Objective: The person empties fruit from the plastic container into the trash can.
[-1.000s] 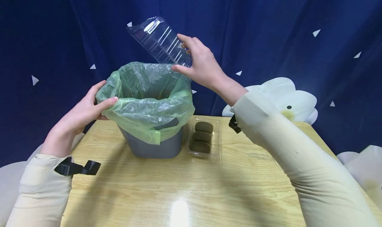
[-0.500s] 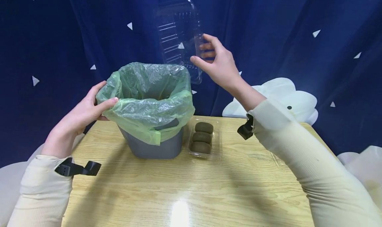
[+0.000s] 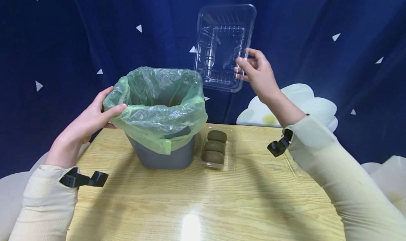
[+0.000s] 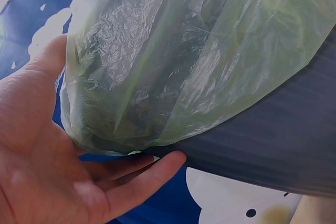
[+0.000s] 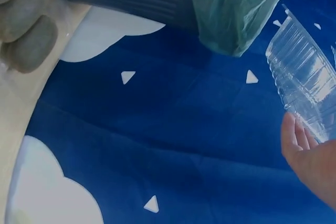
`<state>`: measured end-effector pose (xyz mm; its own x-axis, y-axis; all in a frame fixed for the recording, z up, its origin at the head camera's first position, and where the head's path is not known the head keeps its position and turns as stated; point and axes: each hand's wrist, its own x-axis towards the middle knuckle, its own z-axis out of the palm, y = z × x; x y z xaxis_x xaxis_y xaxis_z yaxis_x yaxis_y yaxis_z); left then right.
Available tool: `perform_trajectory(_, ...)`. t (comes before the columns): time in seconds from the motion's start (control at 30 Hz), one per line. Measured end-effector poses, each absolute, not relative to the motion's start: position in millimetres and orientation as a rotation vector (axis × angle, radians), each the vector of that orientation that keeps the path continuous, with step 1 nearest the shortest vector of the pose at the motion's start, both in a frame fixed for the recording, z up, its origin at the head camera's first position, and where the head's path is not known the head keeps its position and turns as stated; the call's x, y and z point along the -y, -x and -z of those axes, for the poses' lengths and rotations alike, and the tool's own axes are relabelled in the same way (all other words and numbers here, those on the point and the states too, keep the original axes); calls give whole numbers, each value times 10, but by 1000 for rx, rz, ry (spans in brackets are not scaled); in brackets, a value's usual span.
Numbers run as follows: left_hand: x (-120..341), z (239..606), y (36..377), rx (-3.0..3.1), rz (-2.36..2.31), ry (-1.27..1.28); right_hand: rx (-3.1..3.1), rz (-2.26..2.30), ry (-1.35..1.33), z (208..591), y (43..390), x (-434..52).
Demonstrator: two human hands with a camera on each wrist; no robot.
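A grey trash bin [image 3: 161,158] stands on the table, lined with a green plastic bag [image 3: 155,117] folded over its rim. My left hand [image 3: 90,117] grips the bin's left rim through the bag, thumb on top; in the left wrist view its fingers lie against the outside. Up and to the right of the bin, my right hand [image 3: 260,73] pinches a clear plastic container [image 3: 225,52] by its right edge. The container is held upright in the air with nothing visible inside. In the right wrist view, the container [image 5: 304,72] shows at the right edge, tilted.
Right of the bin lies a clear tray [image 3: 229,153] with three brown rounded pieces [image 3: 214,146]. Another clear plastic item [image 3: 295,167] lies partly hidden by the right sleeve. A blue curtain [image 3: 317,40] hangs behind the wooden table [image 3: 158,202].
My right hand has moved the container to the right, away from above the bin, and turned its face toward the head camera. My left hand stays on the rim.
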<state>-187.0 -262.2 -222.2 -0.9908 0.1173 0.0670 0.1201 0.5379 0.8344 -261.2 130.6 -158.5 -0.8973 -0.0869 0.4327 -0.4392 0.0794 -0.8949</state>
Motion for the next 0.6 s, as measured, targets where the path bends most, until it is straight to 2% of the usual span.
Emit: perform_trajectory(0.6, 2626, 2232, 1866, 2714, 1525, 261, 2249, -1924, -323, 2001, 2473, -1930)
